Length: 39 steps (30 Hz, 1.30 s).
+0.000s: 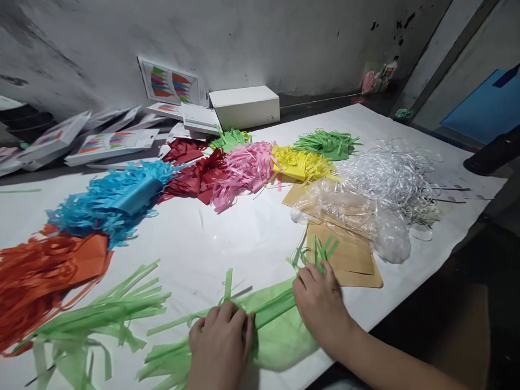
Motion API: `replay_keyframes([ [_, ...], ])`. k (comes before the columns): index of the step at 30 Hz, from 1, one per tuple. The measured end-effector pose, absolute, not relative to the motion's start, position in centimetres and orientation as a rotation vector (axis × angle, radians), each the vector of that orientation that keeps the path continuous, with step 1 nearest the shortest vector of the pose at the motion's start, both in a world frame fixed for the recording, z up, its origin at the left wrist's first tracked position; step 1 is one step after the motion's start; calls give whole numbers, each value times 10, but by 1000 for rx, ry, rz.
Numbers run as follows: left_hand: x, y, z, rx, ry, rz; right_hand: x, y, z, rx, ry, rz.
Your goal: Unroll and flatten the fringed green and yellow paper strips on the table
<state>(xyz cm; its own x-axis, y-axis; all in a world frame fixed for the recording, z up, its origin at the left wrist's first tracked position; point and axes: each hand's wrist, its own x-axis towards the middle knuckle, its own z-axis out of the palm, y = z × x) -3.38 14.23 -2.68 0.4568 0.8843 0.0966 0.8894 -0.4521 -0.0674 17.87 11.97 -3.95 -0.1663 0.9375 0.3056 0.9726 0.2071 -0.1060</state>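
While both hands press on it, the light green fringed paper lies rolled at the near edge of the white sheet covering the table. Left hand curled over roll, gripping it; right hand clamps the far end near the brown envelopes. More green strips near left. Piles along the far side: orange, blue, dark red, pink, yellow, green, clear shreds. White box and paper packs against grey stained wall. Dim room.
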Motion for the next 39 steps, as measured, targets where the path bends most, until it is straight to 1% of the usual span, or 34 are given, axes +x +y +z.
replay_keyframes([
  [3, -33, 144, -26, -2602, -1577, -26, 179, 118, -37, -1461, -2326, -139],
  [6, -38, 144, -28, -2598, -1534, -131, 180, 118, -40, -1205, -2479, -91],
  [11, -46, 138, -34, -2676, -1224, -533, 178, 122, -41, -1231, -2423, -43],
  [14, -46, 135, -38, -2823, -1140, -609, 172, 121, -36, -1234, -2461, -11],
  [18, -47, 135, -43, -2908, -1227, -682, 172, 119, -34, -1145, -2552, -87],
  [21, -54, 136, -46, -2927, -1312, -678, 186, 117, -36, -1169, -2539, -106],
  [26, -59, 133, -50, -2839, -1222, -614, 205, 116, -39, -1401, -2440, -56],
  [31, -39, 127, -37, -2639, -1532, -325, 193, 124, -44, -1645, -2369, -91],
  [33, -32, 128, -32, -2630, -1597, -211, 188, 127, -44, -1713, -2339, -100],
  [35, -30, 129, -29, -2643, -1608, -173, 186, 129, -41, -1756, -2316, -111],
  [37, -31, 130, -30, -2640, -1609, -218, 185, 129, -36, -1687, -2351, -111],
  [39, -33, 130, -32, -2663, -1590, -321, 183, 128, -31, -1444, -2471, -86],
])
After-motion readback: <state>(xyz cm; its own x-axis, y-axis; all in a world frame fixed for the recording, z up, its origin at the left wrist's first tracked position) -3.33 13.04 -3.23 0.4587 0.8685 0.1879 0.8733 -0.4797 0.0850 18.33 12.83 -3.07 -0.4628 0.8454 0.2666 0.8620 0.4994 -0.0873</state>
